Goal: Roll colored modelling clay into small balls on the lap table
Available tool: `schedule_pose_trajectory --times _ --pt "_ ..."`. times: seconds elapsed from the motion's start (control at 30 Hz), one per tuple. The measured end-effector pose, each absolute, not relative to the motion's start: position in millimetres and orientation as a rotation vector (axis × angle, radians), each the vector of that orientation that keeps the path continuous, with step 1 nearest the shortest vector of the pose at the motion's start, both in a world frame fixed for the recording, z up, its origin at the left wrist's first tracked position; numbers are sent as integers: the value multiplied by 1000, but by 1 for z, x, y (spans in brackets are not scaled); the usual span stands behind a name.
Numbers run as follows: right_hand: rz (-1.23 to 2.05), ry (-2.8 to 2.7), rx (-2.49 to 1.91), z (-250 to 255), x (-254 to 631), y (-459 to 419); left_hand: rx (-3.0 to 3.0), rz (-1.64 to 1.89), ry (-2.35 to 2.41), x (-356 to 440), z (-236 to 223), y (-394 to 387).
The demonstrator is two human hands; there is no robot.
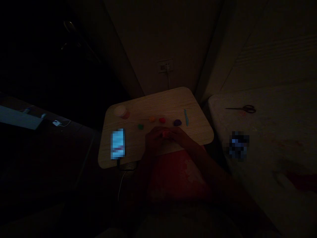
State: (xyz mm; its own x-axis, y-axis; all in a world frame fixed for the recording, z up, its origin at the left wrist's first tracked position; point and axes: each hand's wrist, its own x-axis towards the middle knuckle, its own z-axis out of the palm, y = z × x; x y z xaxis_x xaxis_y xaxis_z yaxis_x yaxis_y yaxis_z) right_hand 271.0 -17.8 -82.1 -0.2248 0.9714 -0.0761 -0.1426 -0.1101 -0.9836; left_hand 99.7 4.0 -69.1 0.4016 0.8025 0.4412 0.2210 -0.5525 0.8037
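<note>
Close to the front edge of a small wooden-look table (138, 145), my left hand (154, 138) and my right hand (178, 135) meet around an orange-red lump of modelling clay (165, 134). Fingers of both hands curl against it; dim light hides the exact grip. Just beyond them lie a red clay lump (162, 120), an orange one (152, 118) and a green one (140, 126). A purple lump (177, 122) sits past my right hand, beside a light-blue flat plastic tool (186, 117).
A lit phone (118, 144) lies at the table's left, with a cable below it. Behind it is a tub (122, 111). Scissors (244, 108) rest on the pale surface to the right. A wall socket (165, 66) holds a plug. The room is very dark.
</note>
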Motion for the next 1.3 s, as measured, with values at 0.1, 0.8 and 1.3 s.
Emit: schedule_pose_trajectory --times 0.1,0.8,1.3 --pt "1545 -1180 -1034 -82 272 -19 2021 1151 840 99 -71 5" --pt "1585 -1111 -1025 -80 274 -17 2098 1170 862 99 -75 7" --pt "1591 -966 -996 -81 273 -20 2064 1198 735 102 -75 6"
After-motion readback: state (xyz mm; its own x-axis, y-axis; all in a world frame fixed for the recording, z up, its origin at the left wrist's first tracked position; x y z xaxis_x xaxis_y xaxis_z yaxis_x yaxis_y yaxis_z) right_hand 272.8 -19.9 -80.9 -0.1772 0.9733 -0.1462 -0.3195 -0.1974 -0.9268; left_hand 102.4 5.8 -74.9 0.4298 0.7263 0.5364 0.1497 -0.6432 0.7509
